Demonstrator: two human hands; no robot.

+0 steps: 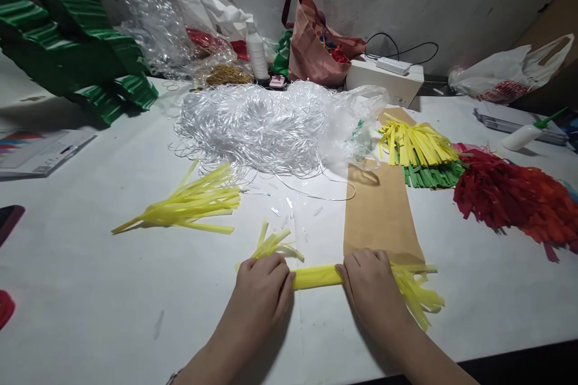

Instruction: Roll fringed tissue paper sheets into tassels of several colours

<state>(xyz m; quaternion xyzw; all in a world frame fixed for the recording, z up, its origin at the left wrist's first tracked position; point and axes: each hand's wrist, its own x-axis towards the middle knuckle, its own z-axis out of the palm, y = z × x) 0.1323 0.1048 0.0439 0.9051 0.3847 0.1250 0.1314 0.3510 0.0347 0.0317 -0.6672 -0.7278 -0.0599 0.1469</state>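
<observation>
Overhead, the head view shows a person's two bare hands working side by side at the near edge of a white-covered table [112, 313]. The left hand [264, 289] and the right hand [372, 289] lie palm down on a yellow paper roll [316, 277] that runs crosswise between them. The fingers of each hand are curled close together over one end of it. Only the middle of the roll shows in the gap. Loose yellow fringe [275, 245] fans out past the left hand toward twelve o'clock, and more fringe [418, 295] spills from under the right hand toward four o'clock.

From the hands, a brown paper strip [379, 210] stretches away at one o'clock, its near end just beside the right hand's fingertips. A finished yellow tassel [189, 204] lies apart at ten o'clock. At twelve o'clock sits a heap of clear plastic string [253, 126]. At two o'clock a yellow fringed stack [418, 141] rests on a green fringed stack [428, 175], with a red fringed heap [510, 195] just beyond them at three o'clock.

Farther back, pleated green paper [76, 54] stands at ten o'clock. A white bottle [256, 51], a pink-brown bag [311, 48] and a white box [386, 81] line the wall.
</observation>
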